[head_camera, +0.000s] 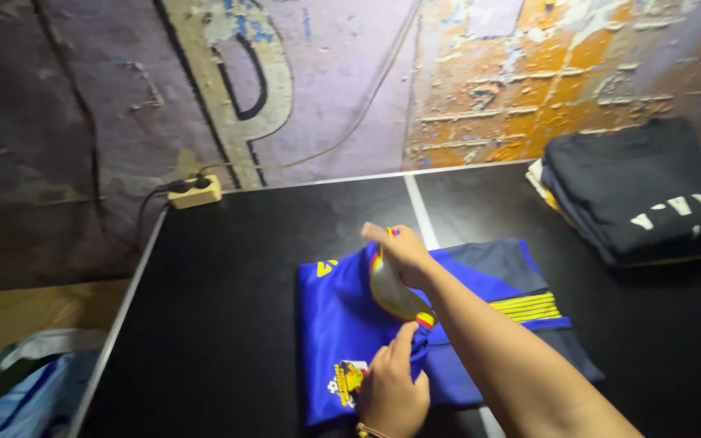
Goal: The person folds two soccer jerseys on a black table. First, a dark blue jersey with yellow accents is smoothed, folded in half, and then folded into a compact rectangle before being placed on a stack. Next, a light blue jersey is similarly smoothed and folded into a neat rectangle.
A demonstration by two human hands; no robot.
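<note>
Your left hand (391, 395) sits lowest and closest, its fingers pinched shut on a fold of the blue sports jersey (342, 324) near the collar, with a thin bracelet showing at the wrist. Just above it, your right hand (403, 253) reaches in across the garment from the right, forearm stretched over the fabric, and its fingers are clamped on the collar edge, lifting a shiny pale lining with red and yellow trim so that it curls up between the two hands. You hold the hands close together, one above the other, both gripping the same garment. That jersey lies partly folded on the black table (229, 284), roughly in the middle, with a small crest on its lower left part and yellow stripes on the sleeve at its right. Well apart from it, at the table's far right, rests a stack of folded dark shirts (638, 191) with white print on the top one. At the far left corner of the table a cream power strip (195, 191) lies with black plugs in it, against a peeling painted brick wall (529, 73). Down at the lower left, beside the table, you can see a bundle of blue and white cloth (30, 381).
</note>
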